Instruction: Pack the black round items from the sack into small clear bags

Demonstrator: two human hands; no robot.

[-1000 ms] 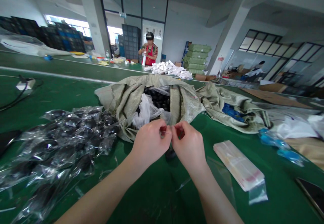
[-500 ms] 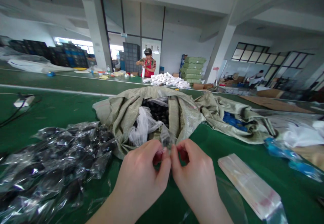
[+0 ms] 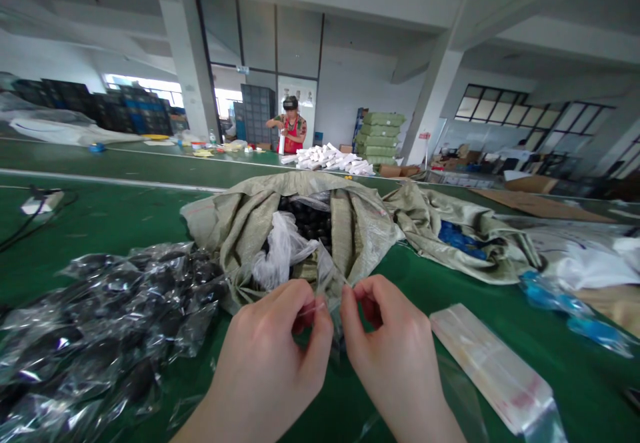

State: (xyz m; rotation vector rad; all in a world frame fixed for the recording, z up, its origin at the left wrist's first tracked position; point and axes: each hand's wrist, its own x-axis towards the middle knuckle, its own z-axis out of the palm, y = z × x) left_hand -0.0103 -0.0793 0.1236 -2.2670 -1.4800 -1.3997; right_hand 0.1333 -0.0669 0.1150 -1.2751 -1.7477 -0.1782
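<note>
My left hand (image 3: 280, 349) and my right hand (image 3: 390, 343) are side by side over the near edge of the woven sack. Each pinches thumb against forefinger on a thin clear plastic bag (image 3: 329, 275), which stretches between them and is hard to make out against the sack. Behind them the open woven sack (image 3: 240, 229) holds shiny black pieces (image 3: 310, 219) and a crumpled translucent liner (image 3: 280, 249). To the left lies a heap of black rounded pieces in clear bags (image 3: 135, 309). A stack of flat clear bags (image 3: 495, 363) rests right of my right hand.
A second woven sack (image 3: 420, 223) with blue pieces (image 3: 460, 237) stands at right, near blue items in clear wrap (image 3: 555, 296). A white power box with cables (image 3: 43, 203) sits at far left. Across the bench, a person (image 3: 291, 129) works behind white packages (image 3: 330, 159).
My hands have drawn slightly apart, opening a small gap between the fingertips with the clear film spanning it. The view has shifted a little.
</note>
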